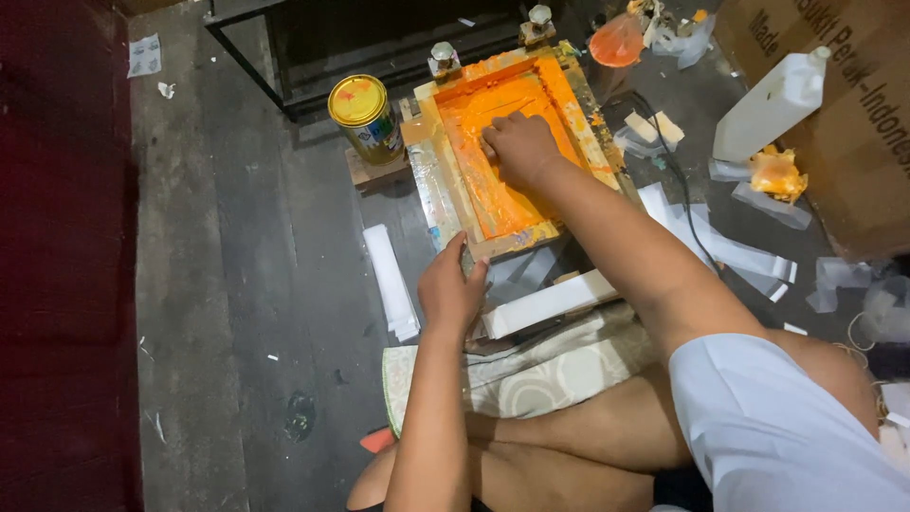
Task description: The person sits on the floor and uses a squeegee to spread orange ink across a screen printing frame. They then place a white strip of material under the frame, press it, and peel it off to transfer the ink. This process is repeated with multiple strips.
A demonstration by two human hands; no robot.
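Note:
A wooden screen-printing frame [444,204] lies on the dark floor, its mesh covered in orange ink [502,204]. My right hand [519,147] presses down inside the frame on the orange mesh, fingers curled over something I cannot make out. My left hand [451,289] grips the frame's near edge and holds it down. A white block [545,303] lies just right of my left hand.
A yellow-lidded tin can [366,118] stands left of the frame. A white plastic bottle [773,104] and a cardboard box [853,123] are at the right. White paper strips [393,280] and scraps litter the floor. A black metal stand [284,47] sits behind.

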